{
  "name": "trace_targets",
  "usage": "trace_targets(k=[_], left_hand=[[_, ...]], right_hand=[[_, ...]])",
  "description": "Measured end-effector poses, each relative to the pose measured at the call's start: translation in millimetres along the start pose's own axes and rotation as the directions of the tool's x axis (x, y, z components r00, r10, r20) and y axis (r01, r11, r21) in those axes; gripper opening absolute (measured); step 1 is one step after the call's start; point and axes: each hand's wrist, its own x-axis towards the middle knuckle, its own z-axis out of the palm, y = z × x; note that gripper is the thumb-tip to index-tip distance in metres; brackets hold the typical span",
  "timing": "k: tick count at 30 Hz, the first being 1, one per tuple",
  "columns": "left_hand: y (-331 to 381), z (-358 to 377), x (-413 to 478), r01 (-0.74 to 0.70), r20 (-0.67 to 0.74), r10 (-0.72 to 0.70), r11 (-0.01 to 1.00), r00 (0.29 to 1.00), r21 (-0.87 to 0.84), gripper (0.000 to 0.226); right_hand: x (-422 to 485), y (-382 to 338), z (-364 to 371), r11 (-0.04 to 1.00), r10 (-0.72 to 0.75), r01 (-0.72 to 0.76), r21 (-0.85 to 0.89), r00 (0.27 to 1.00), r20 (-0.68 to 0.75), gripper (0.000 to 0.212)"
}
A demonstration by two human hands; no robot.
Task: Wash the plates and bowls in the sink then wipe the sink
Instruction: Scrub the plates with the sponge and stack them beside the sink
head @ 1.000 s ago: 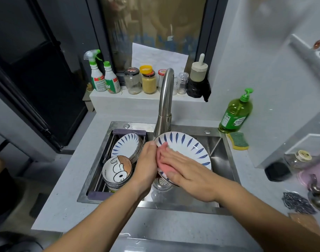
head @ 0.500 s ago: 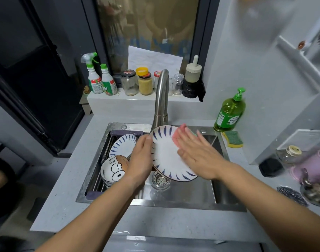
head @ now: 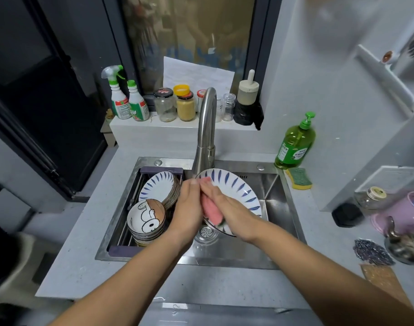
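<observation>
The left grip [head: 189, 208] curls round the left edge of the plate [head: 240, 188], thumb on its face, and holds it tilted above the sink [head: 281, 208]. The right grip [head: 232, 208] lies touching the left one, its fingers fairly straight, and presses a pink cloth [head: 212, 209] flat against the plate's white, blue-dashed face. The cloth's lower end pokes out under the palm. Just below both grips, on the sink floor, sits the drain strainer [head: 206, 232]. Just beyond them rises the faucet [head: 206, 128], its base close behind the plate's upper rim. Immediately left of the left grip, a rack [head: 162, 170] in the sink holds stacked plates [head: 157, 187] leaning on edge and stacked bowls [head: 146, 217], the top one showing a cartoon figure. Well to the right of the right grip, on the counter [head: 83, 243], a green soap bottle [head: 295, 142] stands with a green-and-yellow sponge [head: 299, 178] just beside it.
</observation>
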Motion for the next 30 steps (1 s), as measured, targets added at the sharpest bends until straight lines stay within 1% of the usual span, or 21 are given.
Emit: trace_targets(k=[1, 3, 4, 6, 8, 10, 11, 12, 14, 16, 17, 18, 19, 20, 22, 23, 24, 27, 30], left_hand=[[-1, 1, 2, 0.016, -0.010, -0.017, 0.999, 1.000, -0.045, 0.037], [1, -3, 6, 0.042, -0.053, -0.047, 0.994, 0.998, -0.100, 0.044], [3, -8, 8, 0.048, -0.083, -0.058, 0.992, 0.995, -0.115, 0.048], [4, -17, 10, 0.049, -0.115, -0.061, 0.993, 0.991, -0.108, 0.047], [6, -19, 11, 0.039, -0.109, -0.046, 0.997, 0.993, -0.063, 0.039], [9, -17, 10, 0.037, -0.121, -0.043, 0.998, 0.992, -0.053, 0.034], [7, -16, 11, 0.032, -0.125, -0.038, 0.998, 0.991, -0.050, 0.033], [7, -15, 11, 0.023, -0.119, -0.028, 0.999, 0.993, -0.044, 0.032], [6, -14, 11, 0.020, -0.092, -0.022, 1.000, 0.996, -0.023, 0.031], [8, -10, 11, 0.026, -0.054, -0.027, 1.000, 0.998, -0.015, 0.029], [9, -9, 12, 0.032, -0.048, -0.033, 0.999, 0.998, -0.027, 0.028], [12, -7, 12, 0.038, -0.054, -0.041, 0.998, 0.998, -0.043, 0.027], [13, -7, 15, 0.050, -0.070, -0.053, 0.998, 0.996, -0.048, 0.028], [16, -7, 16, 0.072, -0.093, -0.075, 0.997, 0.993, -0.037, 0.028], [13, -9, 19, 0.118, -0.140, -0.119, 0.993, 0.983, -0.016, 0.029], [12, -9, 20, 0.144, -0.139, -0.146, 0.989, 0.979, -0.029, 0.030], [13, -8, 19, 0.172, -0.119, -0.177, 0.984, 0.977, -0.052, 0.030], [17, 0, 12, 0.209, -0.055, -0.211, 0.977, 0.976, -0.043, 0.037], [21, 2, 7, 0.217, -0.010, -0.218, 0.974, 0.976, -0.071, 0.038]], right_hand=[[3, -4, -1, 1.000, -0.023, 0.023, 0.004, 1.000, 0.005, 0.094], [-3, -11, -6, 0.998, -0.058, 0.060, -0.017, 0.995, 0.076, 0.071], [-12, -12, -11, 0.998, -0.063, 0.065, -0.013, 0.991, 0.122, 0.066], [-27, -6, -19, 0.997, -0.070, 0.078, -0.030, 0.977, 0.201, 0.066], [-35, 5, -25, 0.977, -0.117, 0.151, -0.148, 0.970, 0.214, 0.065], [-35, 19, -35, 0.925, -0.175, 0.231, -0.300, 0.963, 0.204, 0.066], [-31, 26, -42, 0.892, -0.179, 0.243, -0.381, 0.964, 0.195, 0.068], [-27, 34, -51, 0.854, -0.166, 0.232, -0.467, 0.970, 0.178, 0.069], [-18, 46, -68, 0.771, -0.107, 0.160, -0.616, 0.987, 0.123, 0.071], [-8, 54, -75, 0.720, -0.100, 0.121, -0.683, 0.993, 0.070, 0.075], [-5, 54, -71, 0.725, -0.121, 0.117, -0.679, 0.992, 0.042, 0.079], [-6, 52, -65, 0.757, -0.142, 0.116, -0.643, 0.990, 0.011, 0.082], [-10, 49, -55, 0.809, -0.164, 0.126, -0.574, 0.986, -0.014, 0.080], [-17, 44, -45, 0.866, -0.187, 0.152, -0.477, 0.982, -0.027, 0.072], [-32, 38, -25, 0.943, -0.239, 0.219, -0.251, 0.970, -0.049, 0.046], [-36, 35, -17, 0.958, -0.246, 0.232, -0.167, 0.967, -0.070, 0.039], [-37, 32, -12, 0.966, -0.241, 0.229, -0.117, 0.965, -0.100, 0.039], [-30, 21, -6, 0.975, -0.211, 0.193, -0.106, 0.958, -0.193, 0.041], [-31, 19, -6, 0.963, -0.240, 0.203, -0.175, 0.944, -0.226, 0.044]])
